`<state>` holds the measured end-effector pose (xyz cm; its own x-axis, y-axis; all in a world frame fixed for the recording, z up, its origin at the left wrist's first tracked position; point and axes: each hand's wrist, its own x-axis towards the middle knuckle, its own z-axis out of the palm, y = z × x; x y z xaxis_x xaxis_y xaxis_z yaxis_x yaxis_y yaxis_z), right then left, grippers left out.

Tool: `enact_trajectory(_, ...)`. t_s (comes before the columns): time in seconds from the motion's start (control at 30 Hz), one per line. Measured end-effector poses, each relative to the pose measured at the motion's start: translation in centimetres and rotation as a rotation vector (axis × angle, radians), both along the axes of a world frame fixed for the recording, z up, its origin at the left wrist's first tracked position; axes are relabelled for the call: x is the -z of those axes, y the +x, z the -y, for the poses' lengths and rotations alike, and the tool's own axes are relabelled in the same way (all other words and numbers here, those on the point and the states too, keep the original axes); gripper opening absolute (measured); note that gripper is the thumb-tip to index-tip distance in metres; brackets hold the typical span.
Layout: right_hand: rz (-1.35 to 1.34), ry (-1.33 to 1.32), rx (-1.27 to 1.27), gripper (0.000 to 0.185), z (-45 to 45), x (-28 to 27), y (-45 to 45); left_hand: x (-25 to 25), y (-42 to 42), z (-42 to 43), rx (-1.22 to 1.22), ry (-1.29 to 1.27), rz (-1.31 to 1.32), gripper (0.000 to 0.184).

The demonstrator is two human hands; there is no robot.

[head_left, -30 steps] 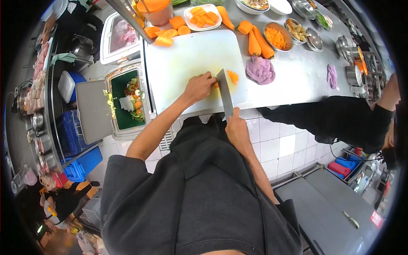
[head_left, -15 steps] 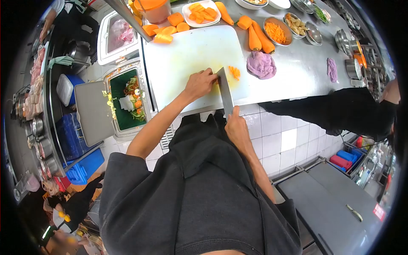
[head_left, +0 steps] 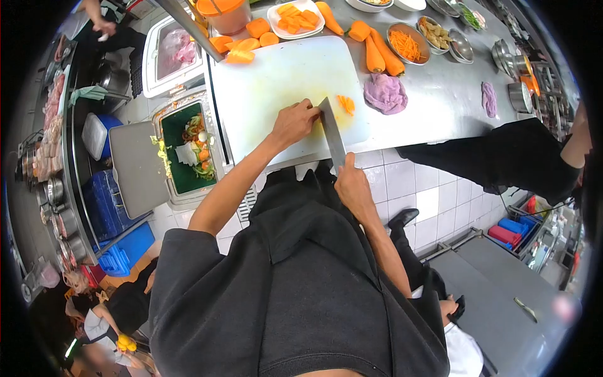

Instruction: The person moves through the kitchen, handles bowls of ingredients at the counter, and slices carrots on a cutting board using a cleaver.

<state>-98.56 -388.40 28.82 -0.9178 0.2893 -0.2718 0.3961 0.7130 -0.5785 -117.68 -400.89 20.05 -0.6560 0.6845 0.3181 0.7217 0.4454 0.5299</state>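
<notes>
My right hand [head_left: 353, 182] is wrapped round the handle of a cleaver [head_left: 333, 133], its broad blade standing on edge on the white cutting board [head_left: 270, 81]. Curled fingers of my left hand [head_left: 295, 122] press down on the board just left of the blade, touching or almost touching it. Whatever lies under those fingertips is hidden. On the blade's right side rests a small pile of cut carrot strips [head_left: 345, 105]. Peeled carrot chunks [head_left: 240, 55] sit at the board's far left corner.
Whole carrots [head_left: 383, 55], a bowl of shredded carrot [head_left: 407, 44] and a purple cloth [head_left: 385, 94] lie right of the board. An open scrap bin [head_left: 182, 151] stands at left. Co-workers are around; one dark sleeve [head_left: 502, 154] reaches in at right.
Both hands and the cleaver stay in nearly the same place, the blade shifting very slightly. A person with a black shoe has come into view behind me at lower right.
</notes>
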Motion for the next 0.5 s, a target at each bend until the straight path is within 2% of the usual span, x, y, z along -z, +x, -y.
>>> enact_trajectory(0.07,-0.008,-0.029,0.004,0.027,-0.4,-0.8,0.1,0.2,0.2,0.4,-0.001,-0.002,0.007,0.008)
enact_trajectory(0.13,-0.025,-0.049,0.014,0.028,-1.6,-1.1,0.0,-0.7,-0.1,0.4,-0.149,0.125,0.381,0.01)
enact_trajectory(0.17,-0.104,-0.069,0.04,0.031,-2.3,-0.8,0.2,-1.0,0.0,0.4,-0.147,0.126,0.381,0.01)
enact_trajectory(0.2,-0.183,-0.091,0.066,0.033,-2.6,-0.6,0.3,-1.5,0.1,0.5,-0.267,0.306,0.662,0.02)
enact_trajectory(0.23,0.078,-0.428,0.312,0.03,-2.3,-3.6,-0.6,-2.2,0.3,0.6,-0.388,0.487,0.943,0.03)
enact_trajectory(0.27,0.079,-0.431,0.313,0.03,-2.6,-3.3,-0.4,-3.0,0.5,0.4,-0.388,0.483,0.943,0.03)
enact_trajectory(0.3,0.052,-0.648,0.35,0.032,-3.2,-2.9,-0.1,-4.2,0.7,-0.4,-0.381,0.624,1.233,0.04)
enact_trajectory(0.33,0.021,-0.864,0.383,0.034,-3.5,-2.8,-0.2,-4.9,0.7,-1.0,-0.365,0.768,1.52,0.049)
enact_trajectory(0.37,0.023,-0.928,0.399,0.035,-3.6,-2.7,-0.1,-4.9,0.3,-1.2,-0.269,0.794,1.779,0.057)
enact_trajectory(0.4,0.02,-0.927,0.397,0.035,-3.6,-2.8,0.0,-4.6,-0.2,-1.4,-0.266,0.796,1.776,0.057)
enact_trajectory(0.47,0.036,-0.965,0.37,0.035,-3.9,-2.6,0.2,-3.4,-1.2,-2.0,0.1,0.908,2.122,0.051)
enact_trajectory(0.5,0.032,-0.962,0.373,0.035,-4.2,-2.4,0.4,-3.1,-1.2,-2.3,0.107,0.905,2.124,0.051)
